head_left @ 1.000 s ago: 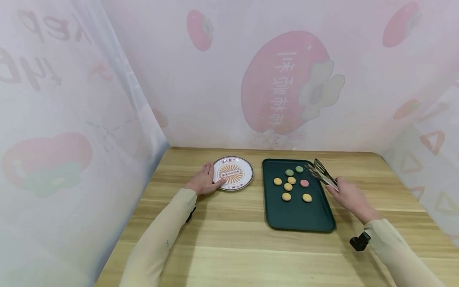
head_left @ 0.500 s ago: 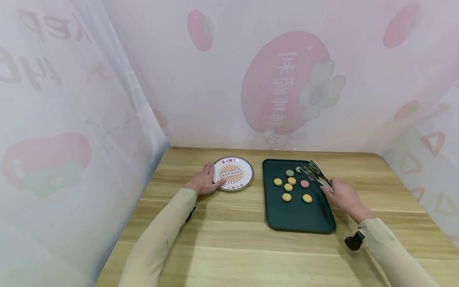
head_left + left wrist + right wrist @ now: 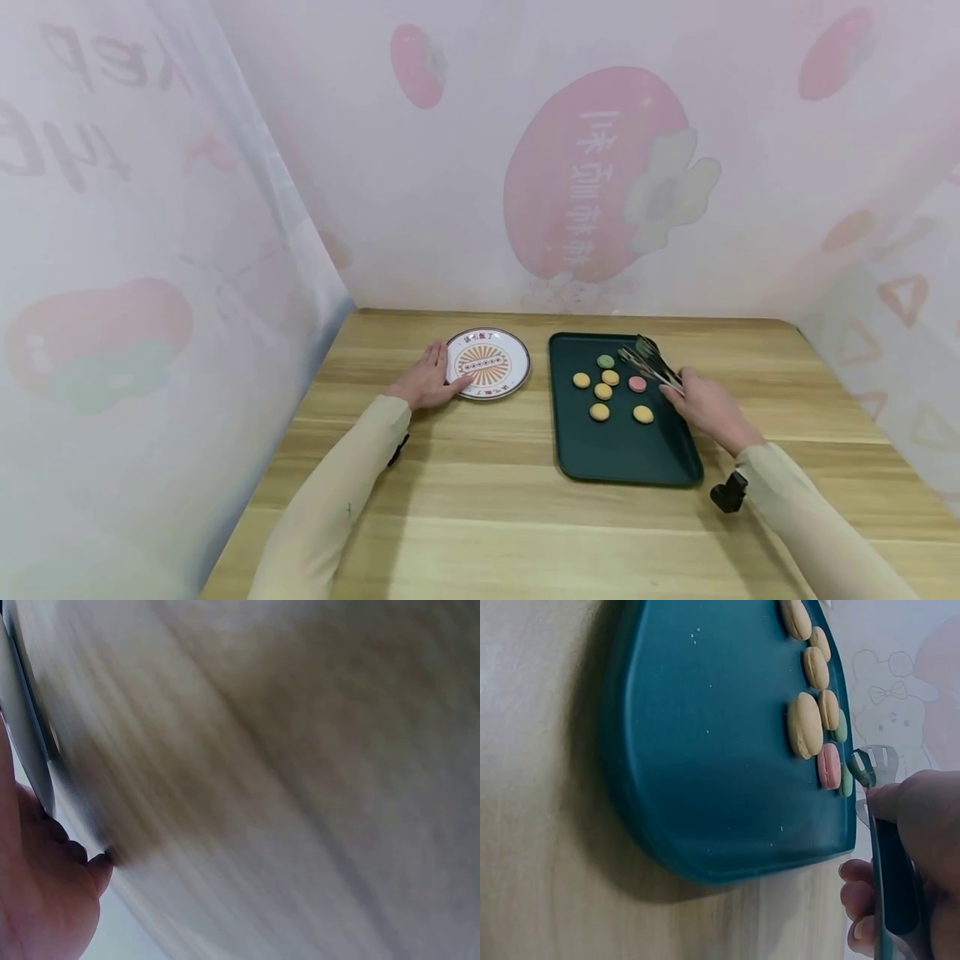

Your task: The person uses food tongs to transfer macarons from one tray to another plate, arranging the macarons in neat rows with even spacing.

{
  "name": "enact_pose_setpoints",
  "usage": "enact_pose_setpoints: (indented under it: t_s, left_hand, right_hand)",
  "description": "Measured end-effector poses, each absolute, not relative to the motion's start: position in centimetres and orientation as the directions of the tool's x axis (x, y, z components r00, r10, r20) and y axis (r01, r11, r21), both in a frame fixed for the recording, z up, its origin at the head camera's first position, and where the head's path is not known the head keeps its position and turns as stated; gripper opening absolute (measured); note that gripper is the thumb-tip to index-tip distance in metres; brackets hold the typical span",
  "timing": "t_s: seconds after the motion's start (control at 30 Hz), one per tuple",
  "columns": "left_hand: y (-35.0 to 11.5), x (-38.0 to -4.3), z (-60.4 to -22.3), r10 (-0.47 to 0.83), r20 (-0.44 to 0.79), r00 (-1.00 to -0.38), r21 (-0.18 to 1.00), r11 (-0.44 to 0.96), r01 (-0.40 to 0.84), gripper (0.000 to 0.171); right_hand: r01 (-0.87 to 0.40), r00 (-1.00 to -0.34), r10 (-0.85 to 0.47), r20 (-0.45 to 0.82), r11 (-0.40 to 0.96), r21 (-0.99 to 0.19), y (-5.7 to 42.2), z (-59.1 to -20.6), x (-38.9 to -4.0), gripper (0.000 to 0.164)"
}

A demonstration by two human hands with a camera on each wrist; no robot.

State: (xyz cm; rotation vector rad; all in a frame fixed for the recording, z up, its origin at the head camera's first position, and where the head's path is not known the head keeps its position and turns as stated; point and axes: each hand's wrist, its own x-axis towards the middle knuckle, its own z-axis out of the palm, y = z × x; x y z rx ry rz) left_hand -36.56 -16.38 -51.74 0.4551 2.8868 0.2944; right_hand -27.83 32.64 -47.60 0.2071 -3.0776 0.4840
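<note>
My left hand lies at the left edge of a round white plate with an orange sunburst print, fingers straight and thumb over the rim. In the left wrist view, the plate's edge appears beside the fingers. My right hand grips metal tongs by the handle, their heads over the far right of a dark green tray. The right wrist view shows the tong heads beside a green macaron, which the tongs hide in the head view. Whether they touch it I cannot tell.
Several yellow macarons, a pink macaron and another green macaron lie on the tray. The wooden table meets printed cloth walls at the back and sides.
My right hand has moved left with the tongs, bringing their heads from the tray's right edge over the far green macaron. My left hand and the plate have stayed in place.
</note>
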Motion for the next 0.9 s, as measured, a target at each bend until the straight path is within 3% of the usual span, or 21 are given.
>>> enact_pose_setpoints:
  t_s: [0.9]
  left_hand:
    - [-16.4,-36.5,-51.6,0.346,-0.143,-0.927,0.194,0.929,0.317,0.105]
  right_hand:
    - [-0.139,-0.990,-0.132,0.044,0.953,-0.271,32.3,-48.1,-29.4,0.031]
